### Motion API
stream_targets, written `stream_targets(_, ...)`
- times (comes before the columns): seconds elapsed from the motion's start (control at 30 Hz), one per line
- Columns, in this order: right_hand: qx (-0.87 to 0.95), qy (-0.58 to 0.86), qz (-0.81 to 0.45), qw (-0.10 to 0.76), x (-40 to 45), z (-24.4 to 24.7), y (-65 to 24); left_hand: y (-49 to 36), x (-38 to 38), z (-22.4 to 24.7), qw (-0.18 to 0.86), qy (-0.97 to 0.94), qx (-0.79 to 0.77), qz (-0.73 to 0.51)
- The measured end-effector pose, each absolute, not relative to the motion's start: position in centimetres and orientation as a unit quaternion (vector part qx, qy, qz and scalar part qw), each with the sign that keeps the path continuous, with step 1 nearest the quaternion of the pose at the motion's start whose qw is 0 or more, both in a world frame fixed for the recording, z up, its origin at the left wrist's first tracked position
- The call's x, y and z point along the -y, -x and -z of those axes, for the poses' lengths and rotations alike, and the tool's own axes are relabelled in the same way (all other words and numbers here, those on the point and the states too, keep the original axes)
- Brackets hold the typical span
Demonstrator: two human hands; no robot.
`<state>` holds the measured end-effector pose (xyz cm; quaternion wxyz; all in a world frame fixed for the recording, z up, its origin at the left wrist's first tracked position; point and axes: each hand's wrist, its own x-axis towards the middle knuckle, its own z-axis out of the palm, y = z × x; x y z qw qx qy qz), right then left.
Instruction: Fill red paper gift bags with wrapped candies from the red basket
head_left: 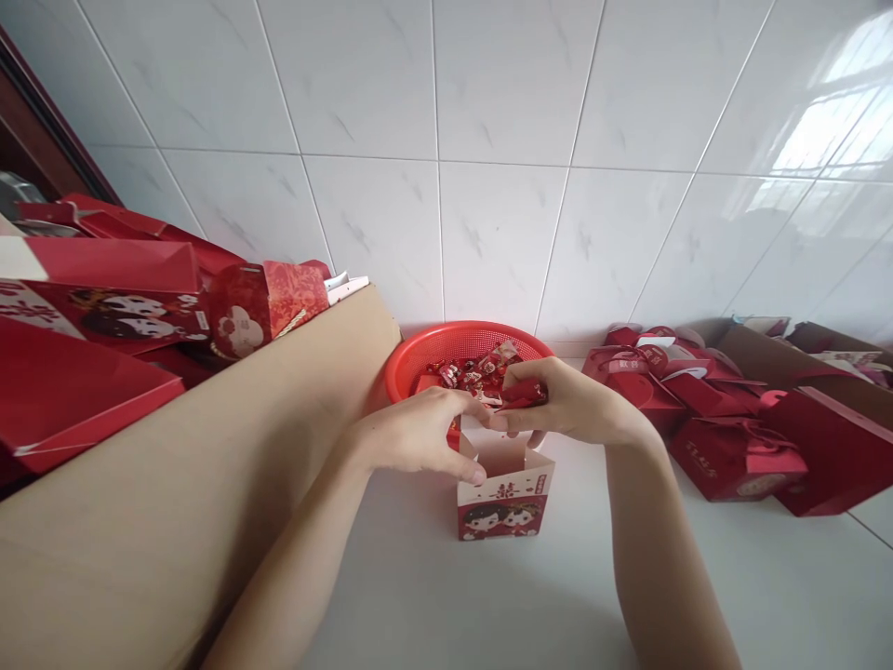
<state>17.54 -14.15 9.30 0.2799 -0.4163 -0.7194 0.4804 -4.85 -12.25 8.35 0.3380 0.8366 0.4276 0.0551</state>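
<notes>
In front of me a red and cream paper candy box [503, 502], printed with two cartoon figures, stands upright with its top open. My left hand [411, 433] grips its left side, thumb on the near edge and fingers at the far rim. Just above the opening, my right hand [568, 400] is closed around a red wrapped packet [525, 393]; its exact kind is partly hidden by the fingers. Behind both hands is a red plastic basket [411, 358] holding several wrapped candies [474, 372].
A large cardboard box [279, 391] on the left holds red gift boxes [132, 312]. On the right, red gift boxes [732, 456] sit beside an open brown carton [774, 358]. A white tiled wall [502, 214] rises behind the white surface [488, 605].
</notes>
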Motion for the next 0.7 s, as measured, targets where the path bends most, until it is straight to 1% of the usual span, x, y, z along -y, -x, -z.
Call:
stream_targets(0.2,0.755,0.475,-0.398,0.213,14.8,-9.3,-16.4,4.6,12.4,-8.8,0.338,-0.849,-0.403,-0.052)
stream_targets(0.3,0.777,0.477,-0.358,0.203,14.8,-9.2,-16.3,4.6,12.4,-8.9,0.336,-0.852,-0.398,-0.051)
stream_targets(0.4,0.777,0.469,-0.354,0.226,14.8,-9.1,-16.5,4.7,12.3,-8.8,0.325,-0.849,-0.413,-0.056)
stream_targets(0.6,0.747,0.446,-0.368,0.327,15.3,-9.9,-17.3,5.0,12.2,-8.2,0.357,-0.831,-0.424,-0.050)
stream_targets(0.7,0.740,0.410,-0.433,0.312,15.5,-10.4,-17.7,5.0,12.2,-8.1,0.357,-0.833,-0.419,-0.056)
